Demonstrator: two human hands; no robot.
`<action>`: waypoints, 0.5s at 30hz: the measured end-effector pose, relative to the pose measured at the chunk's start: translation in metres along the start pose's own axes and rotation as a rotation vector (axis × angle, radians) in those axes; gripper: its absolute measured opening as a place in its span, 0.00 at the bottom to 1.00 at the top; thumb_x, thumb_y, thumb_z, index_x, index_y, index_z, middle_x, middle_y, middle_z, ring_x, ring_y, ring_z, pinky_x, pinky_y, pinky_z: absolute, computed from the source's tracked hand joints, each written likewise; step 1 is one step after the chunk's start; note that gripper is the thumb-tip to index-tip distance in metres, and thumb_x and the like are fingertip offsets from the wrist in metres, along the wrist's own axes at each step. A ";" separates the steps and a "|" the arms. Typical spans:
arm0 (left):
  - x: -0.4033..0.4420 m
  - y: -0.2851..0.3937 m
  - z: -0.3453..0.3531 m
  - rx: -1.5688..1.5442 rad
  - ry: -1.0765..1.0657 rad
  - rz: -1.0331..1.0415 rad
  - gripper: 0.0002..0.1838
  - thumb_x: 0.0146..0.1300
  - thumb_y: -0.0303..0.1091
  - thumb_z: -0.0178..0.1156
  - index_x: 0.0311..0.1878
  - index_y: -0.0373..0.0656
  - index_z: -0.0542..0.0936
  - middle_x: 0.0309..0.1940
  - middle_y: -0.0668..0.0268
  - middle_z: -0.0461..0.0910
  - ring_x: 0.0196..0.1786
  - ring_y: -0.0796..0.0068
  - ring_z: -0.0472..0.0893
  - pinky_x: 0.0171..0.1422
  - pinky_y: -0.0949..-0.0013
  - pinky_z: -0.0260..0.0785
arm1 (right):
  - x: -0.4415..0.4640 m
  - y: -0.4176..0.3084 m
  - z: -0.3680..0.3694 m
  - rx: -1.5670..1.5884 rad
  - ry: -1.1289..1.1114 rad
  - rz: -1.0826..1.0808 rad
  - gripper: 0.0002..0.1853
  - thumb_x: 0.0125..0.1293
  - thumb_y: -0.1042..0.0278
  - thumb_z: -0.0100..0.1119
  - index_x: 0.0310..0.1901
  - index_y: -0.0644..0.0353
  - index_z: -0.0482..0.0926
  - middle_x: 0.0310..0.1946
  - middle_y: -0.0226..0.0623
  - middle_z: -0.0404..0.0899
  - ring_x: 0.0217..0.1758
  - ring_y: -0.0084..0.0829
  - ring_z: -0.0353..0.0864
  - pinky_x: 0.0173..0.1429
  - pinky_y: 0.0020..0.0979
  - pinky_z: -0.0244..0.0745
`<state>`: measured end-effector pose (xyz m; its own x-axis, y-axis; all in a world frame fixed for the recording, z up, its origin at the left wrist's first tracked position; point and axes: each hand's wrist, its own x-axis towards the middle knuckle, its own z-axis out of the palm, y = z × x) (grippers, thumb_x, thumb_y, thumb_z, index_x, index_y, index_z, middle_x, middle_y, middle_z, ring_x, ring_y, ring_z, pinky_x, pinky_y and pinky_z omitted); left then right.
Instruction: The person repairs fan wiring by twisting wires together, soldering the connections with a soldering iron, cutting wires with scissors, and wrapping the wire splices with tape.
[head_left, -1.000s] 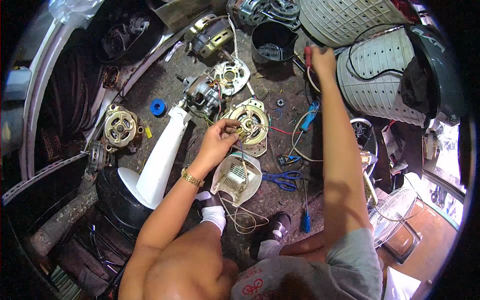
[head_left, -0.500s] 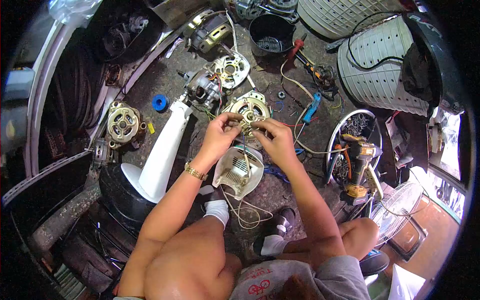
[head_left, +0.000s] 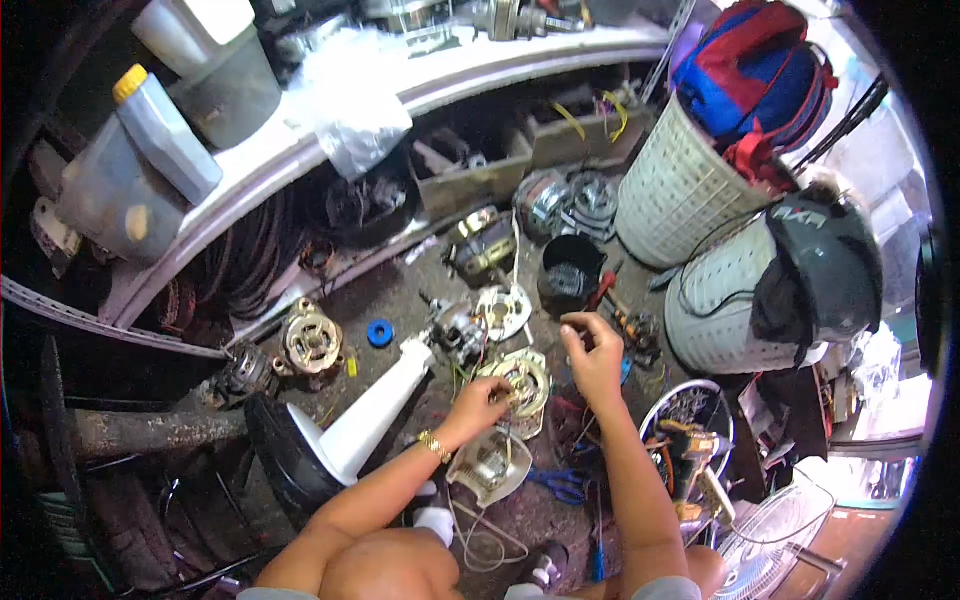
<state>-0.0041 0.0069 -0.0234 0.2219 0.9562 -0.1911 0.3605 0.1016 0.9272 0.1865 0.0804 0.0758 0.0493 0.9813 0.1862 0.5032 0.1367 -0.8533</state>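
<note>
My left hand [head_left: 478, 408] is closed at the left edge of a gold motor [head_left: 527, 385], its fingertips pinched on something I cannot make out. To the right of that motor, my right hand [head_left: 594, 358] is raised with its fingers curved and apart, nothing visible between them. A white slotted housing [head_left: 490, 467] lies just below my left hand. Up and to the left are a silver motor [head_left: 458, 332] on a white fan stand [head_left: 378, 415] and a white round plate [head_left: 501, 313].
A black container [head_left: 570, 275] and perforated baskets [head_left: 665, 190] stand behind. A drill [head_left: 692, 455] rests on a wire-rimmed basket at the right. Blue scissors [head_left: 560, 486], a blue spool [head_left: 380, 333] and another gold motor [head_left: 308, 342] lie on the floor.
The view has tilted up, showing the shelf behind. My right hand has moved away from my left and opened. My left hand stays by the gold motor.
</note>
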 end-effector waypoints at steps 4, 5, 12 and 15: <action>-0.001 0.008 -0.005 0.107 0.024 0.099 0.14 0.55 0.34 0.66 0.43 0.40 0.81 0.38 0.55 0.80 0.43 0.57 0.81 0.48 0.61 0.72 | 0.048 -0.036 -0.019 0.134 0.065 -0.127 0.07 0.61 0.72 0.61 0.40 0.64 0.82 0.32 0.35 0.81 0.35 0.25 0.78 0.42 0.28 0.71; 0.001 0.011 -0.009 0.188 0.038 0.091 0.14 0.55 0.35 0.66 0.44 0.41 0.81 0.39 0.56 0.79 0.43 0.56 0.80 0.48 0.60 0.72 | 0.052 -0.048 -0.024 0.121 0.058 -0.125 0.07 0.62 0.72 0.61 0.40 0.64 0.82 0.32 0.34 0.81 0.34 0.25 0.77 0.42 0.28 0.71; 0.052 0.133 -0.126 0.290 0.658 0.726 0.15 0.52 0.29 0.67 0.44 0.40 0.79 0.40 0.60 0.77 0.41 0.61 0.78 0.47 0.62 0.70 | 0.041 -0.055 -0.052 0.167 0.047 -0.052 0.07 0.63 0.72 0.60 0.41 0.64 0.82 0.30 0.31 0.80 0.30 0.20 0.73 0.38 0.25 0.69; 0.045 0.228 -0.186 0.311 0.929 0.916 0.18 0.53 0.28 0.67 0.47 0.41 0.75 0.42 0.60 0.75 0.45 0.62 0.75 0.50 0.63 0.66 | 0.029 -0.040 -0.065 0.166 0.086 0.012 0.07 0.64 0.73 0.59 0.41 0.63 0.82 0.29 0.30 0.80 0.31 0.19 0.74 0.38 0.24 0.70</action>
<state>-0.0804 0.1236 0.2389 -0.1559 0.4891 0.8582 0.6310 -0.6192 0.4675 0.2239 0.0941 0.1465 0.1319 0.9687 0.2104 0.3528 0.1525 -0.9232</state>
